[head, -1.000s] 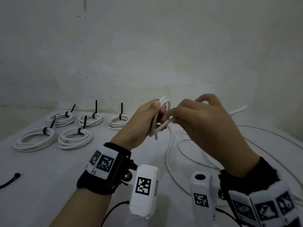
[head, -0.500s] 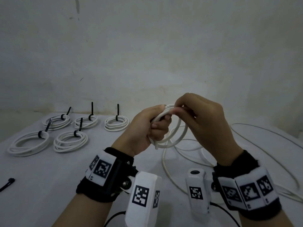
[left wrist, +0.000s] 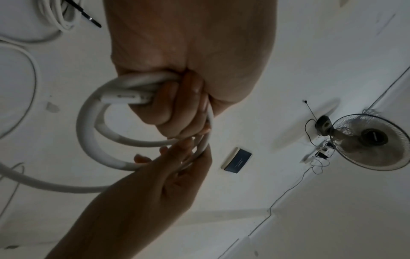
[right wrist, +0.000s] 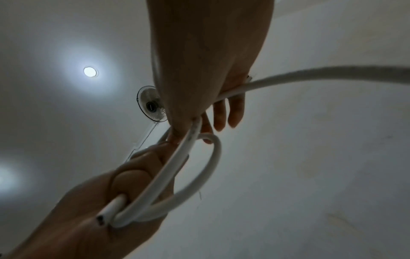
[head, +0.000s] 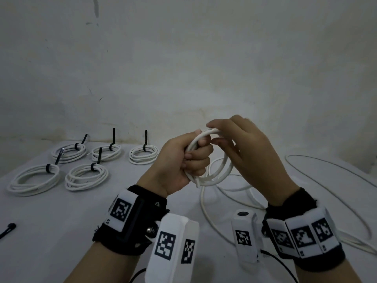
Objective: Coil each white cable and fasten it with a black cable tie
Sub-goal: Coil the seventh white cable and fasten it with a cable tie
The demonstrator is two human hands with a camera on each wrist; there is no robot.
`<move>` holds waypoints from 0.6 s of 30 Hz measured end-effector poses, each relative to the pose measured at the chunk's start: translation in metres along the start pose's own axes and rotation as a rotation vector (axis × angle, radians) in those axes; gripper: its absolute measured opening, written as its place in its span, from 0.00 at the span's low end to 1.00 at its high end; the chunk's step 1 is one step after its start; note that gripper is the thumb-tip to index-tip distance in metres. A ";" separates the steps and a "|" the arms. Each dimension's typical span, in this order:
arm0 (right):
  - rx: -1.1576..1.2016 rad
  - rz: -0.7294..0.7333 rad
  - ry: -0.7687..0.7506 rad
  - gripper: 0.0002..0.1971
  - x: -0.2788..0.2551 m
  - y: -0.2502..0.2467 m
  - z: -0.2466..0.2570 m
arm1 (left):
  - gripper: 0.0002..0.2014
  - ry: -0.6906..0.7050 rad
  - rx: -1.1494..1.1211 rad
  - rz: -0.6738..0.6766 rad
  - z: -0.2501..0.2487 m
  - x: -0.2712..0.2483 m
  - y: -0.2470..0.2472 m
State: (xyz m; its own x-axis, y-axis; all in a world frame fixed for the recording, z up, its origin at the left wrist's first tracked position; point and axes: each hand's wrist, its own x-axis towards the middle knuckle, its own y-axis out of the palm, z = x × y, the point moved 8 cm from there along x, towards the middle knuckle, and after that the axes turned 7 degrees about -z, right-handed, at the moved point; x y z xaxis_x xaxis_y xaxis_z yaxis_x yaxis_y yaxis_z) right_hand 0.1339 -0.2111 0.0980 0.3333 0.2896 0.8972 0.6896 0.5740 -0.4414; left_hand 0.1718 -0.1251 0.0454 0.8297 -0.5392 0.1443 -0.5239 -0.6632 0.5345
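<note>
Overhead — white cable (head: 219, 176) coiled in left hand (head: 179, 160)

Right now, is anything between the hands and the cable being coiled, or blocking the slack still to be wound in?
Nothing visible. The left hand already grips the coil and the right hand touches its top. The slack trails over bare table, apart from the tied coils.

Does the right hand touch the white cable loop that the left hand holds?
Touching. In the left wrist view, the right hand's fingers lie against the white cable loop gripped by the left hand.
</note>
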 end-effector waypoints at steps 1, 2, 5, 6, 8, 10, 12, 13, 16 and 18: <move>0.052 -0.005 -0.003 0.15 0.000 0.000 0.000 | 0.16 -0.004 0.008 0.004 0.000 0.000 0.001; 0.083 -0.018 -0.009 0.14 0.000 0.000 0.000 | 0.17 -0.008 0.021 -0.001 0.001 0.000 0.002; 0.110 -0.047 -0.039 0.14 0.001 0.000 0.004 | 0.20 0.007 0.133 -0.077 0.001 0.001 -0.003; 0.126 -0.051 -0.040 0.14 0.002 -0.001 0.005 | 0.21 0.022 0.189 -0.103 -0.001 0.001 -0.005; 0.166 -0.054 -0.020 0.15 0.003 -0.002 0.004 | 0.23 0.052 0.297 -0.120 -0.003 0.000 -0.008; 0.196 -0.054 0.006 0.14 0.003 -0.003 0.003 | 0.24 0.071 0.367 -0.103 -0.005 -0.002 -0.006; 0.205 -0.059 0.028 0.11 0.003 -0.003 0.002 | 0.24 0.083 0.391 -0.092 -0.006 -0.004 -0.003; 0.206 -0.065 0.036 0.10 0.003 -0.003 0.001 | 0.25 0.091 0.397 -0.091 -0.006 -0.004 -0.002; 0.201 -0.102 0.024 0.12 0.003 -0.006 0.001 | 0.23 0.116 0.392 -0.110 -0.006 -0.005 0.001; 0.198 -0.118 0.015 0.13 0.002 -0.008 0.000 | 0.21 0.124 0.357 -0.137 -0.004 -0.004 0.002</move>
State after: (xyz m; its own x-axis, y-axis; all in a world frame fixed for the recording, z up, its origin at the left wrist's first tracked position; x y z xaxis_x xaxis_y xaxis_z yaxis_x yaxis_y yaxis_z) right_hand 0.1290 -0.2147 0.1035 0.2681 0.2006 0.9423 0.5850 0.7432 -0.3247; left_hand 0.1688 -0.1220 0.0495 0.9023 -0.3806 0.2027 -0.4222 -0.8752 0.2363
